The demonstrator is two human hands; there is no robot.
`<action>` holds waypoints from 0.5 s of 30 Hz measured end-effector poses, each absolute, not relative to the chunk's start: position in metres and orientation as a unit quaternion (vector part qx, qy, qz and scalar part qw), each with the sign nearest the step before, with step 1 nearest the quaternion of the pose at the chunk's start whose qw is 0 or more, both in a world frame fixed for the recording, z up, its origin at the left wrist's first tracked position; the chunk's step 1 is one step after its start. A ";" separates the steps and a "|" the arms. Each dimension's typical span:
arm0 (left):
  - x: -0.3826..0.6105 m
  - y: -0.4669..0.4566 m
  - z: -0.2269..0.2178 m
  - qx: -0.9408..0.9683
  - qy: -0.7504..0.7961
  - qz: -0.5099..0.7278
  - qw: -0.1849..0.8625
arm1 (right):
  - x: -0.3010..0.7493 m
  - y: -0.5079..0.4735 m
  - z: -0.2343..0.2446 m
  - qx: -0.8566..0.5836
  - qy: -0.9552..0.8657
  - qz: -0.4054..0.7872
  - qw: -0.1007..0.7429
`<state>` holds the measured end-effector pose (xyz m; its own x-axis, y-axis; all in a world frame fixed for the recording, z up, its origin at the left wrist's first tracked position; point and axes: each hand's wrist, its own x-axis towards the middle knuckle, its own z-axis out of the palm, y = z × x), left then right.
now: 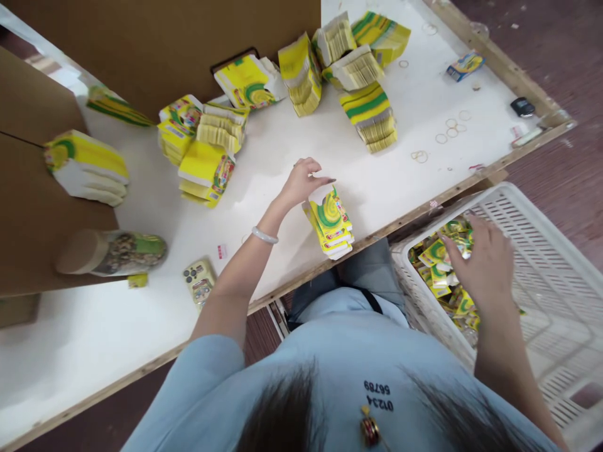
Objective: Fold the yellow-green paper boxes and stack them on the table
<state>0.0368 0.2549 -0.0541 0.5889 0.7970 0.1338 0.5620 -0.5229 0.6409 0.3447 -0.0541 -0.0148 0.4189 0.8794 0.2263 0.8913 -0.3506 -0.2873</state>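
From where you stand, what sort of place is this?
Probably a packing workshop: stacked yellow-green cardboard cartons, a white wooden-edged table, and a white plastic basket of yellow-green packets.

"01234 56789" on blue shirt [348, 351]

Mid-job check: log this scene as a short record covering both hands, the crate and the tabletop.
Left hand: left hand at the upper end of a short stack of yellow-and-green printed cardboard cartons; grip unclear
Right hand: right hand over small yellow-and-green packets; whether it holds one is unclear
Crate: white slatted plastic crate, beside the wood-edged white table, containing the packets
Table, far side: several bundles of yellow-and-green cartons
Table, left: transparent jar with pale lid
Table, right: thin tan loops
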 end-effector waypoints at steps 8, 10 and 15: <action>0.026 0.202 0.014 0.832 0.329 0.350 0.280 | 0.231 0.058 -0.011 -0.621 -0.650 0.029 0.436; 0.029 0.176 0.034 0.812 0.355 0.364 0.288 | 0.203 0.079 -0.011 -0.590 -0.661 0.028 0.463; 0.028 0.128 0.055 0.773 0.381 0.394 0.319 | 0.173 0.085 -0.016 -0.568 -0.653 0.045 0.499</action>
<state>0.0280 0.1283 0.0548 0.3985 0.8409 0.3661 0.3385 -0.5058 0.7935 0.1733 0.0847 -0.0158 0.1432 0.7869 0.6002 0.6973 0.3502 -0.6254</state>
